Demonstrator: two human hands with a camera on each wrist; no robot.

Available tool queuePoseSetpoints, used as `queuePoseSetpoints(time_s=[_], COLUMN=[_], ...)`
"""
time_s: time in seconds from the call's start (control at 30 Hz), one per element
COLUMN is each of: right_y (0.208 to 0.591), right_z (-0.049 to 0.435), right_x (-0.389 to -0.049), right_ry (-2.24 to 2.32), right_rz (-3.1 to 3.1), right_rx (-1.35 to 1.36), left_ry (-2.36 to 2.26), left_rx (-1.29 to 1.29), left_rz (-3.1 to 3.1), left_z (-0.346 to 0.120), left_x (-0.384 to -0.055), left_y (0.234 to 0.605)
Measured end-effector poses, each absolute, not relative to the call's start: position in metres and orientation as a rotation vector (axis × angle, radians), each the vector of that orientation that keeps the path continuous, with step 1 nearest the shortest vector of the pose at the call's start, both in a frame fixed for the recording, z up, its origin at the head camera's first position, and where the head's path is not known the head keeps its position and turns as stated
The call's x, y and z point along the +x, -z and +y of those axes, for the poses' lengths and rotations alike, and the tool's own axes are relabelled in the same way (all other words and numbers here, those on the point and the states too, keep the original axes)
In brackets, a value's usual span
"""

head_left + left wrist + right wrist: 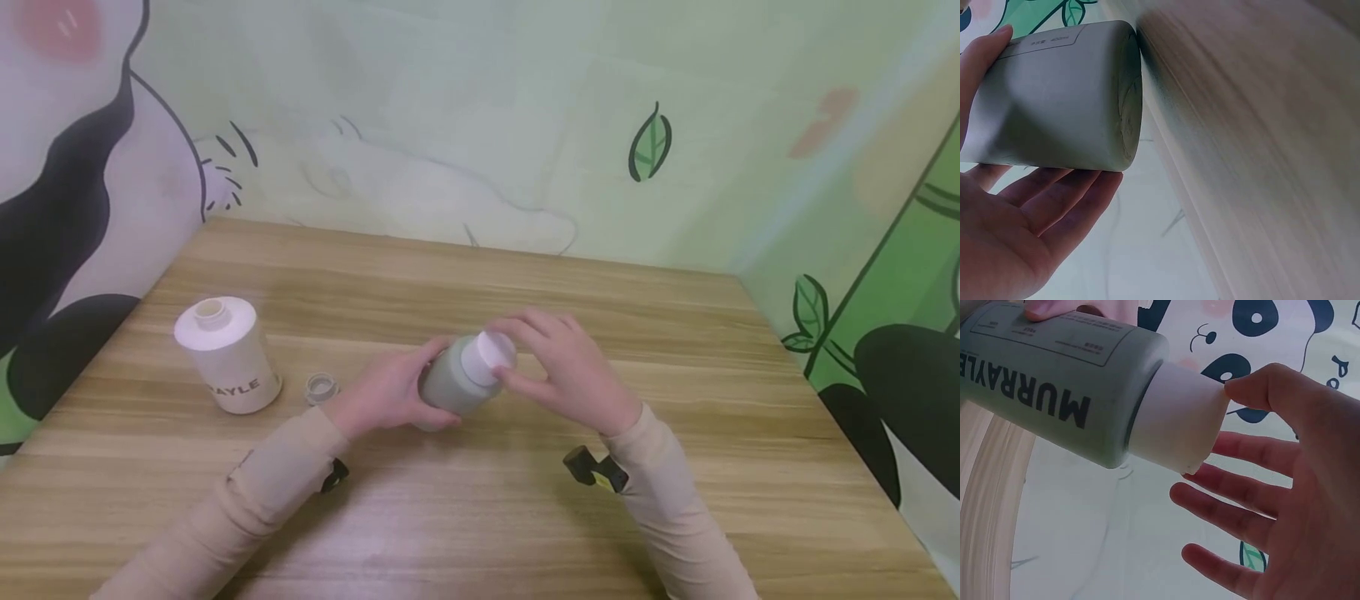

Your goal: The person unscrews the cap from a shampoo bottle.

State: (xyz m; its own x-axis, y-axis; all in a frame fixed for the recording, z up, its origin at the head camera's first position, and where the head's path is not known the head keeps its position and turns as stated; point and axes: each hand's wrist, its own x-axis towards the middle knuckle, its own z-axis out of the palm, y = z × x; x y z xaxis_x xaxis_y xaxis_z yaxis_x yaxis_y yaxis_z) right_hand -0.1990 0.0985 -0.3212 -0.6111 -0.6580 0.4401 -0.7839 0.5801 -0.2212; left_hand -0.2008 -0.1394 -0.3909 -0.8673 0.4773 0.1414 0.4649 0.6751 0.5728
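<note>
My left hand (384, 390) grips a grey-green bottle (452, 382) round its body and holds it tilted, its top toward the right. On that top sits a white cap (489, 358). The thumb and fingertips of my right hand (576, 368) pinch the cap at its edge, while the lower fingers stay spread apart in the right wrist view. Dark letters reading MURRAYLE run along the bottle (1041, 400) there. From the left wrist view, the base end of the bottle (1066, 94) is visible, close to the wooden surface.
To the left, a white bottle (232, 358) with an uncovered neck stands upright on the wooden table (465, 533). A small round cap (321, 387) lies between it and my left hand. A painted wall (465, 108) rises behind the table.
</note>
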Motion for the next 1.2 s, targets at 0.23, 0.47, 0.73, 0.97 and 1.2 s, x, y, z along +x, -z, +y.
queuePoseSetpoints(time_s=[0.23, 0.47, 0.73, 0.97, 1.2], right_y=[0.3179, 0.3158, 0.3161, 0.3181, 0.3206], right_z=[0.0985, 0.0987, 0.0981, 0.0985, 0.0989], right_x=[-0.2001, -0.2012, -0.2012, -0.2001, -0.1974], right_ry=[-0.584, -0.562, -0.555, -0.543, -0.508], right_rz=[-2.532, -2.547, -2.540, -2.515, -2.535], right_rx=[1.175, 1.122, 1.128, 1.198, 1.212], left_ry=[-0.973, -0.979, -0.966, -0.945, -0.946], left_rx=[0.806, 0.809, 0.821, 0.828, 0.793], left_rz=[2.860, 2.863, 2.866, 2.883, 2.871], left_z=[-0.1395, -0.1385, -0.1385, -0.1380, -0.1390], left_x=[-0.2023, -0.2028, -0.2035, -0.2031, -0.2007], left_y=[0.3890, 0.3879, 0.3871, 0.3882, 0.3903])
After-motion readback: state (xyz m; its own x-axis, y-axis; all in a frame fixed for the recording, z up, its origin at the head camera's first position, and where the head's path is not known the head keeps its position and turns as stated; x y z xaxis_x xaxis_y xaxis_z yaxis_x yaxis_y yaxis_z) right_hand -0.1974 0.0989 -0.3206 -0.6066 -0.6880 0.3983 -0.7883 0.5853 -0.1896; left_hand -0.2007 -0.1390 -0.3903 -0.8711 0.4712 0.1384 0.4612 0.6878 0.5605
